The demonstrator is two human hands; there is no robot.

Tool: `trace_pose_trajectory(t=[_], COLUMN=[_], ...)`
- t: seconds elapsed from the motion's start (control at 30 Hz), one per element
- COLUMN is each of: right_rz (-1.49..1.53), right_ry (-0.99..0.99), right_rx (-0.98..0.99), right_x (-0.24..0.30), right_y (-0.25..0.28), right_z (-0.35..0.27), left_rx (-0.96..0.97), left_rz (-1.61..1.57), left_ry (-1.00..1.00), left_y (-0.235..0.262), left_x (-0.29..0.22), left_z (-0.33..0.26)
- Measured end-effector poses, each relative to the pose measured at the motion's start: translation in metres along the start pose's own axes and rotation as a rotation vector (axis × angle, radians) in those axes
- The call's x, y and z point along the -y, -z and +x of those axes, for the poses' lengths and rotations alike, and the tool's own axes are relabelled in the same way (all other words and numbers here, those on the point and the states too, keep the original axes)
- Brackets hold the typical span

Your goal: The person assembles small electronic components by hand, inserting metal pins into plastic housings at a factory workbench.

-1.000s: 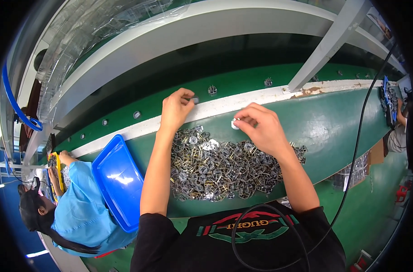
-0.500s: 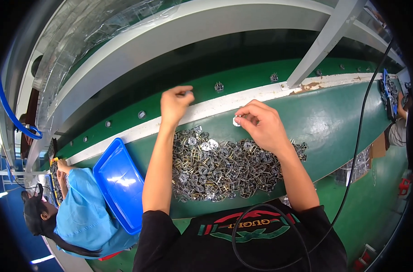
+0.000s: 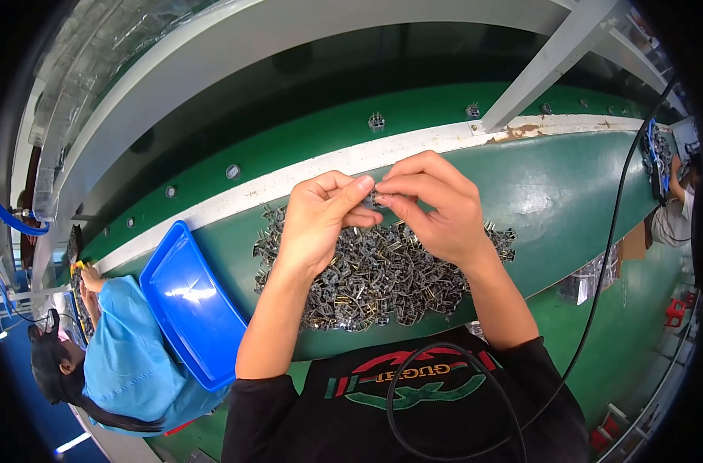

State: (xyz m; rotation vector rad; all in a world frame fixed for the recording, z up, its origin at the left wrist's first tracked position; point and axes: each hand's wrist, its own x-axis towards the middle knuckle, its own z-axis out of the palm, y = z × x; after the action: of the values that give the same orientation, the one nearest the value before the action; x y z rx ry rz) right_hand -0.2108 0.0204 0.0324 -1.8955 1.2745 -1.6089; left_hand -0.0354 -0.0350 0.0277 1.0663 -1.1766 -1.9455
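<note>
My left hand (image 3: 317,220) and my right hand (image 3: 440,204) meet above the far side of a pile. Both are closed, with thumbs and fingers pinched round one small dark electrical part (image 3: 373,199). The fingertips hide most of this part, so its shape is hard to make out. Below my hands, the pile (image 3: 375,289) is made of many small grey and black parts with brassy metal pins, heaped on the green worktable (image 3: 552,201).
Past a white ledge (image 3: 321,179) runs a green belt with spaced single parts, one of them a pinned part (image 3: 376,122). A blue tray (image 3: 193,309) stands left, beside a person in a blue top (image 3: 128,347). A grey post (image 3: 548,65) and a black cable (image 3: 614,224) are at right.
My left hand has come back from over the belt to my right hand. Their fingertips now meet on the small part, and my right hand has shifted slightly left.
</note>
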Motion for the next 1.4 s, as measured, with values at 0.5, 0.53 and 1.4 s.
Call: trace_pose_trajectory(t=[0.5, 0.53, 1.4], right_rz=[-0.055, -0.051, -0.102], right_ry=[-0.006, -0.031, -0.198], right_rx=[-0.094, -0.100, -0.249], right_x=[0.009, 0.009, 0.049], right_y=[0.003, 0.005, 0.014], right_z=[-0.011, -0.011, -0.010], left_rx=[0.199, 0.224, 0.248], left_rz=[-0.361, -0.411, -0.668], left_ry=[-0.088, -0.088, -0.346], left_y=[-0.006, -0.006, -0.036], left_x=[0.019, 0.019, 0.028], left_z=[-0.015, -0.015, -0.032])
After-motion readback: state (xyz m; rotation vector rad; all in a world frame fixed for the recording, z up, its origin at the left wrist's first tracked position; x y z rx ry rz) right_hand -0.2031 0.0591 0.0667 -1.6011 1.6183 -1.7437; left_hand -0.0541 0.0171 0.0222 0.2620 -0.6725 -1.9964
